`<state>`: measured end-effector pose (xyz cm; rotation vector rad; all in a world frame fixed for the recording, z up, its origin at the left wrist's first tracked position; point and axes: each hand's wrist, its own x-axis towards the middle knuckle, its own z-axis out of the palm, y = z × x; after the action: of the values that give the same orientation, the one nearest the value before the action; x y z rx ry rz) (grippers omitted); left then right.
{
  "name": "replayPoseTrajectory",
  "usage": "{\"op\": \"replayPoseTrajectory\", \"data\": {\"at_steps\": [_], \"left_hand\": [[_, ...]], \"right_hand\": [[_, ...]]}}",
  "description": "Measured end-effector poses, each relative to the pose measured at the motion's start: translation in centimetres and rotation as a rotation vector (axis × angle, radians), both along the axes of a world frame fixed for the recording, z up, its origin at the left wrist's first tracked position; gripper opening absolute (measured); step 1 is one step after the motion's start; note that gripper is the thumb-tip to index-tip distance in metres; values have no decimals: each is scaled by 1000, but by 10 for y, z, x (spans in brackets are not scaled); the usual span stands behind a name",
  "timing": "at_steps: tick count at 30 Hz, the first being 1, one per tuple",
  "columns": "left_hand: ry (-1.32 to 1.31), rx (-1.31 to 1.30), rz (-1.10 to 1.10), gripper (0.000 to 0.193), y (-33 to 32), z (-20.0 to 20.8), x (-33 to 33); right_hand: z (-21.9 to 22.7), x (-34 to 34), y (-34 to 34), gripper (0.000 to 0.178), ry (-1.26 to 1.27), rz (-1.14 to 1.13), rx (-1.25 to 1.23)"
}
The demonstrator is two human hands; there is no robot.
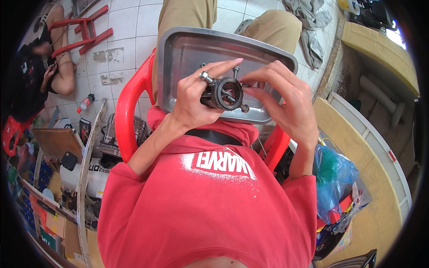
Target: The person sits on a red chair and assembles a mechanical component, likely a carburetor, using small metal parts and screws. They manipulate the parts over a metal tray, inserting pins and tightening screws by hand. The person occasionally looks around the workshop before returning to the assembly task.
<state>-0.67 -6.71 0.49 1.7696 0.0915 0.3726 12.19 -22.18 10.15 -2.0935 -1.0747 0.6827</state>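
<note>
Nearest the camera is the person's red short-sleeved shirt (210, 210) with white print on its chest. Both bare forearms rise from it toward the middle of the picture. The left hand (194, 100) is curled closed around a dark round metal engine part with a wide bore and protruding bolts (225, 93); its thumb and lower fingers wrap the part's left side, while the index finger stretches nearly straight across the top, its tip close to an upright bolt. The right hand (286, 100) is half open: its fingers bend loosely, and the tips of the thumb and forefinger touch the right edge of the part, pinching lightly at it rather than gripping it whole. The part is thus held up between the two hands, just above a shallow rectangular metal tray (187, 49), which lies on the person's lap over tan trousers (187, 13). A red plastic chair (127, 116) frames the lap on both sides. Further off, a white tiled floor (127, 49) carries a red stool (87, 29), and another person sits at the far left.
</note>
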Motion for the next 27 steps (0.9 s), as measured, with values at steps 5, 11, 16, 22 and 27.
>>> {"op": "replayPoseTrajectory", "data": {"at_steps": [5,11,16,22,27], "left_hand": [[30,-27,-12,72,-3,3,-1],[74,-9,-46,70,-2,5,-4],[130,-168,27,55,0,-2,-12],[154,-536,148,41,19,-14,-13],[222,-516,151,41,32,-12,-8]], "right_hand": [[-6,1,-6,19,92,-87,22],[-66,-6,-27,14,266,-432,69],[-91,-19,-34,15,204,-435,33],[-106,-28,-32,17,-235,-246,-168],[-98,-33,-31,22,-255,-231,-238]]}}
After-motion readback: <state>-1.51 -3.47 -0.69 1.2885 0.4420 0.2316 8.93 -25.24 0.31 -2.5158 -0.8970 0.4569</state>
